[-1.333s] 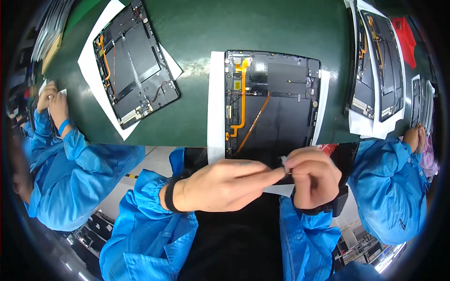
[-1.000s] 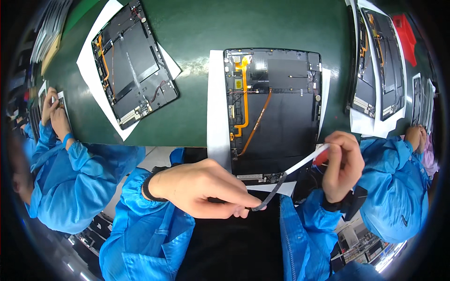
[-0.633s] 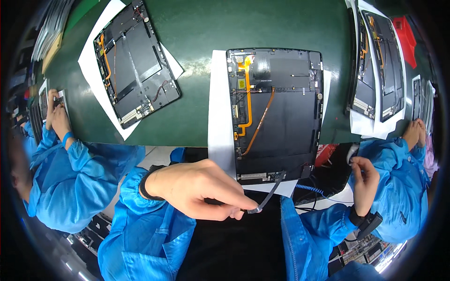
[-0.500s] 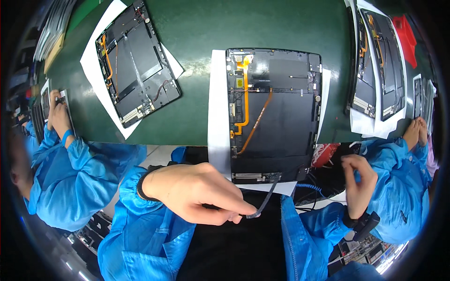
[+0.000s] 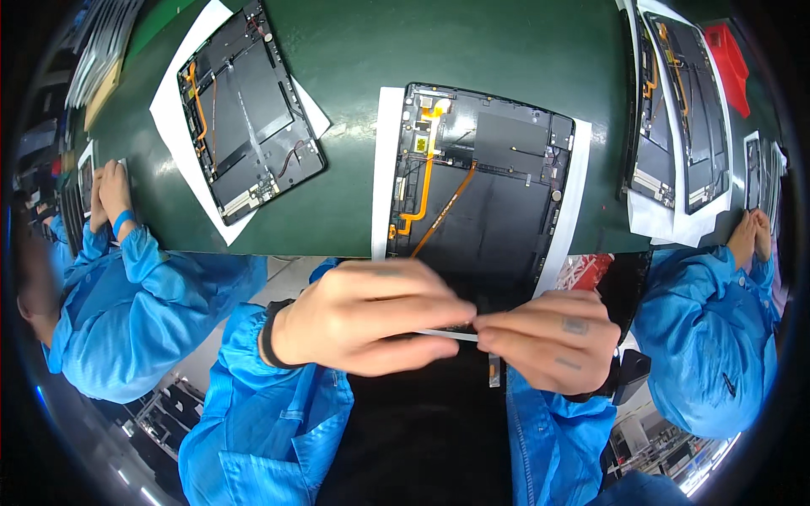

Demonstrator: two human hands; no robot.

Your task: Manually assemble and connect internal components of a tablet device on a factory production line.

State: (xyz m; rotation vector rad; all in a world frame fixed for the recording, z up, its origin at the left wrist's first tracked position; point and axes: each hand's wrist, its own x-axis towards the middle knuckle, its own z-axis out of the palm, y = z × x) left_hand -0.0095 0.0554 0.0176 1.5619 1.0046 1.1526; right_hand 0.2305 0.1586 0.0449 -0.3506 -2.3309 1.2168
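Head view: nearest, a short, narrow grey-black strip [image 5: 494,371] hangs just below the bare right hand [image 5: 553,337], whose thumb and fingers are drawn together; whether they pinch it, I cannot tell. The bare left hand [image 5: 367,316], with a black wristband [image 5: 268,337], has its thumb and forefinger a little apart, nearly meeting the right fingertips; any small thing between them is hidden. Beyond lies the flat black tablet housing [image 5: 498,211] on white paper [image 5: 386,160], its near end past the bench edge and partly covered by the hands. It looks light, stiff and rather smooth, best held by its side rims, clear of the bendable, likely fragile orange ribbon cable [image 5: 428,177]; the strip looks thin and limp, best pinched at one end. Farther off, a similar open housing [image 5: 245,118] rests askew on the green bench [image 5: 337,51].
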